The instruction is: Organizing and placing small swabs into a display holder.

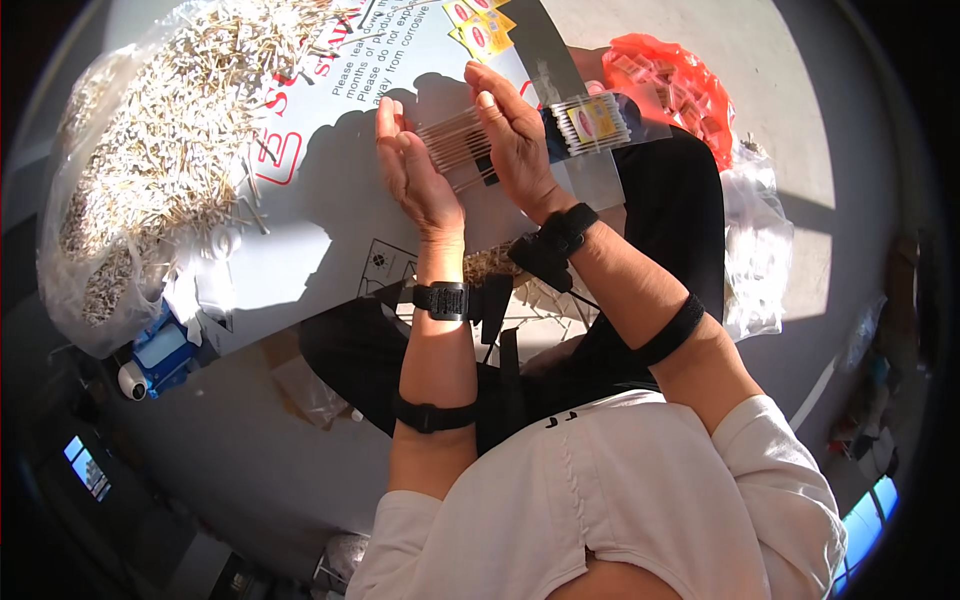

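A flat row of cotton swabs (450,142) lies between my two hands, its swabs running from palm to palm. My left hand (418,178) flanks their left ends, fingers stretched out and palm turned inward. At the right ends is my right hand (518,150), its fingers also extended, partly covering the swabs. Whether the row is borne by the palms or by the surface below, I cannot tell. Just right of my right hand lies a clear packet of cotton swabs (592,124) with a yellow label.
A big clear bag of loose cotton swabs (165,130) covers the left of the printed grey board (330,225). Yellow label cards (483,32) lie at the far edge. A red bag of small packets (672,88) and a clear plastic bag (755,250) stand right of my leg.
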Demonstrator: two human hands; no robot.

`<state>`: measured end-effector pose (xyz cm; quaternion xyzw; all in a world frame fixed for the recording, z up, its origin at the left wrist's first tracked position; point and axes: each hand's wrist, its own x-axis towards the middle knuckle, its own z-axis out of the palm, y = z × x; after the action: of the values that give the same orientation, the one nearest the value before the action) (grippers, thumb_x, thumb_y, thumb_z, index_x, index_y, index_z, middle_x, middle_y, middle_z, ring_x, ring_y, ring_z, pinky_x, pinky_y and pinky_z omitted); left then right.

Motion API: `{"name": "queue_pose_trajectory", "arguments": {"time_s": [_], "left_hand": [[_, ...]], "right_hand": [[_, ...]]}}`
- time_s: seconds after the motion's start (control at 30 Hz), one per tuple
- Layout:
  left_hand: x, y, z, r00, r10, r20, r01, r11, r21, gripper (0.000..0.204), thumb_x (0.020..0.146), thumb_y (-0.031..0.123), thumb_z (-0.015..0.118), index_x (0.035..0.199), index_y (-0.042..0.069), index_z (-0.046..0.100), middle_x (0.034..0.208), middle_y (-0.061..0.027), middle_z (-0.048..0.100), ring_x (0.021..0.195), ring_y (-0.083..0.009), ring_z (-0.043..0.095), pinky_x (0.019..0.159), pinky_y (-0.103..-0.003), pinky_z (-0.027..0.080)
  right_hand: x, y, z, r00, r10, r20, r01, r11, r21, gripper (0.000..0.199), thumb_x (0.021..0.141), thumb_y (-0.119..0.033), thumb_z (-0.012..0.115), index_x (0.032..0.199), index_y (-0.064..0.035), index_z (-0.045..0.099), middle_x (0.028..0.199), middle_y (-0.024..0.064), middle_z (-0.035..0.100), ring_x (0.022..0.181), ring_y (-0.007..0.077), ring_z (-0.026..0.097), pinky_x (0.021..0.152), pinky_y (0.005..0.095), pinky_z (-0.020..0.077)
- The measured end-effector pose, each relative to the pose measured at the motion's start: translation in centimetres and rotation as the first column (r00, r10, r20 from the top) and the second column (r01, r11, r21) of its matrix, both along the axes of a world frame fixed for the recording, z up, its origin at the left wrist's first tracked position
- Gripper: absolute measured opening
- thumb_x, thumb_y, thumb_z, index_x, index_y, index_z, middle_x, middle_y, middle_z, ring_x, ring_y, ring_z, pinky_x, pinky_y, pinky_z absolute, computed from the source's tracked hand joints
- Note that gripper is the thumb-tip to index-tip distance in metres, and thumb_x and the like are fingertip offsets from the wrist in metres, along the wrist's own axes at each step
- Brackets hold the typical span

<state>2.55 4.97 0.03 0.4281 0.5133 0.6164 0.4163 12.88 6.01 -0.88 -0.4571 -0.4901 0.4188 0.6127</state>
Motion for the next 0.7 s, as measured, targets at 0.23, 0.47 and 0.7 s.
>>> {"name": "queue_pose_trajectory", "arguments": {"time_s": [0.23, 0.47, 0.7], "left_hand": [[-2.1, -0.2, -0.2, 0.975, -0.053, -0.214, 0.065, 0.997, 0.05, 0.056, 0.1, 0.032, 0.046, 0.144, -0.002, 0.035, 0.148, -0.0224, 0.038, 0.137, -0.0305, 0.037, 0.115, -0.041, 0.026], [-1.7, -2.0, 1.0, 0.293, -0.166, -0.942, 0.223, 0.97, -0.102, 0.07, 0.091, 0.036, 0.06, 0.147, 0.004, 0.032, 0.154, -0.0185, 0.03, 0.145, -0.0332, 0.024, 0.116, -0.056, 0.019], [-1.4, -3.1, 0.5, 0.115, -0.232, -0.966, 0.213, 0.956, -0.204, 0.078, 0.093, 0.05, 0.05, 0.152, 0.006, 0.024, 0.158, -0.0163, 0.023, 0.148, -0.0303, 0.019, 0.118, -0.053, 0.012]], "right_hand": [[1.9, 0.4, 0.0, 0.944, 0.016, -0.33, -0.067, 0.987, -0.144, 0.029, 0.1, -0.011, 0.051, 0.125, 0.0029, 0.058, 0.127, 0.0096, 0.06, 0.117, 0.0158, 0.057, 0.101, 0.0262, 0.0449], [4.3, -0.3, 1.5, 0.783, -0.003, 0.621, 0.005, 1.0, -0.001, 0.012, 0.083, -0.001, 0.067, 0.094, -0.0039, 0.069, 0.093, 0.0076, 0.064, 0.082, 0.0235, 0.067, 0.072, 0.0319, 0.0535], [4.4, -0.1, 1.5, 0.715, -0.015, 0.699, -0.108, 0.985, 0.133, 0.009, 0.079, -0.006, 0.064, 0.086, -0.0071, 0.07, 0.088, 0.0084, 0.063, 0.078, 0.0296, 0.064, 0.068, 0.0372, 0.0539]]}}
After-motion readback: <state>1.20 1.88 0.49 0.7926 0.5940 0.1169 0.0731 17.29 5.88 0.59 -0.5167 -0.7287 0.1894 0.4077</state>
